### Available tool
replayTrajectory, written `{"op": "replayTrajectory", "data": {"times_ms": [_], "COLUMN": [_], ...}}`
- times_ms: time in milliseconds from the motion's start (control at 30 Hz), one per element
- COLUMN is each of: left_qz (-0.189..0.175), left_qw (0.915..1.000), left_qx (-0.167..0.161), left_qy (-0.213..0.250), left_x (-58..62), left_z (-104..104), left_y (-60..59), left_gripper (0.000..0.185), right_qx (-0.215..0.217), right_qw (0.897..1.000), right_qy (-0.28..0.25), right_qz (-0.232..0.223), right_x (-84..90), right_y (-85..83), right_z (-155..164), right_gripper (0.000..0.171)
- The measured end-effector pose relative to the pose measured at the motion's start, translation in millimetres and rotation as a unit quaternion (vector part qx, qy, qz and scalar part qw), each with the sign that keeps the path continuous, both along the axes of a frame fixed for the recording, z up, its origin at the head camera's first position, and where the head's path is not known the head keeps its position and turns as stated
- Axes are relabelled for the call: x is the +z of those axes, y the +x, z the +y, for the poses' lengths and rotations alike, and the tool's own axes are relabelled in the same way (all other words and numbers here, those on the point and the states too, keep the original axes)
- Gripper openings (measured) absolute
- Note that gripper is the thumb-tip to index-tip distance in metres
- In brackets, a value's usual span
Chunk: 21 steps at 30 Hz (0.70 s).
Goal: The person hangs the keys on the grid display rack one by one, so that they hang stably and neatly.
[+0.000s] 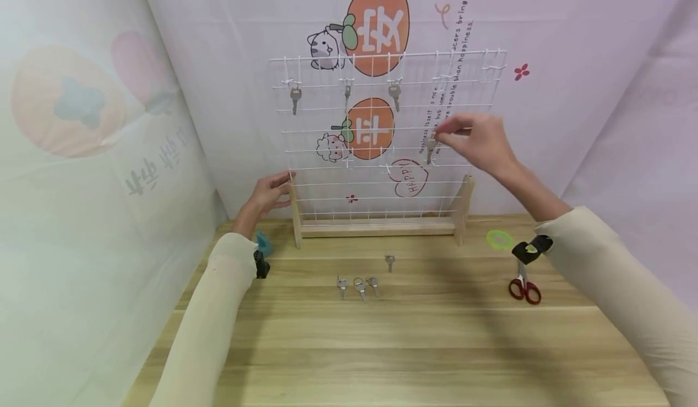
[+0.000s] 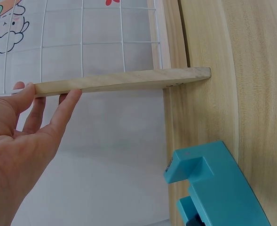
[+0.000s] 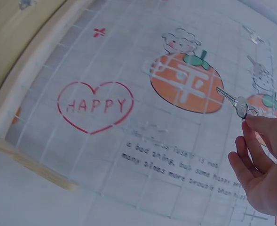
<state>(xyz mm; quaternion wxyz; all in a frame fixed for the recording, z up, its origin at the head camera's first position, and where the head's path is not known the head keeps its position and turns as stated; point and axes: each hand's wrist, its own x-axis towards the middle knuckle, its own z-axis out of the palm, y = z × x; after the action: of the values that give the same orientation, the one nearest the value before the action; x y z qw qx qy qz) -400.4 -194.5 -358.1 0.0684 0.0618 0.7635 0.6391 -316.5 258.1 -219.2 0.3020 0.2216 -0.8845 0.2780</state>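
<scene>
A white wire grid rack [image 1: 376, 226] on a wooden stand stands upright at the back of the table. Three keys [image 1: 295, 98] hang from hooks on its upper row. My right hand [image 1: 440, 134] is raised in front of the grid's right half and pinches a silver key [image 1: 431, 150] by its head. In the right wrist view that key [image 3: 236, 102] sticks out from the fingertips [image 3: 251, 123] toward the wires. My left hand [image 1: 282, 190] rests with straight fingers [image 2: 67, 104] against the rack's left wooden post [image 2: 124, 80].
Several loose keys [image 1: 360, 286] lie on the wooden table in front of the rack. Red-handled scissors [image 1: 525, 289] and a green ring [image 1: 498, 238] lie at the right. Printed cloth walls close in the back and both sides.
</scene>
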Motion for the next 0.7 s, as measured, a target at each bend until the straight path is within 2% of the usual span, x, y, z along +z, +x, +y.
{"op": "replayTrajectory", "data": {"times_ms": [233,467,700], "left_qz": [-0.003,-0.003,0.003], "left_qw": [1.0000,1.0000,1.0000], "left_qx": [0.001,-0.001,-0.002], "left_qy": [0.000,0.008,0.007], "left_x": [-1.4,-3.4,-4.4], "left_z": [-1.4,-0.1,-0.2], "left_y": [1.1,1.8,2.5], "left_gripper": [0.048,0.048,0.048], "right_qx": [-0.031,-0.075,-0.108], "right_qw": [0.997,0.987,0.983], "right_qy": [-0.062,-0.140,-0.145], "right_qz": [0.028,0.028,0.029], "right_x": [28.0,47.3,60.3], "right_y": [-0.8,-4.9,-13.8], "right_z": [7.1,11.7,13.3], "right_gripper": [0.018,0.028,0.028]}}
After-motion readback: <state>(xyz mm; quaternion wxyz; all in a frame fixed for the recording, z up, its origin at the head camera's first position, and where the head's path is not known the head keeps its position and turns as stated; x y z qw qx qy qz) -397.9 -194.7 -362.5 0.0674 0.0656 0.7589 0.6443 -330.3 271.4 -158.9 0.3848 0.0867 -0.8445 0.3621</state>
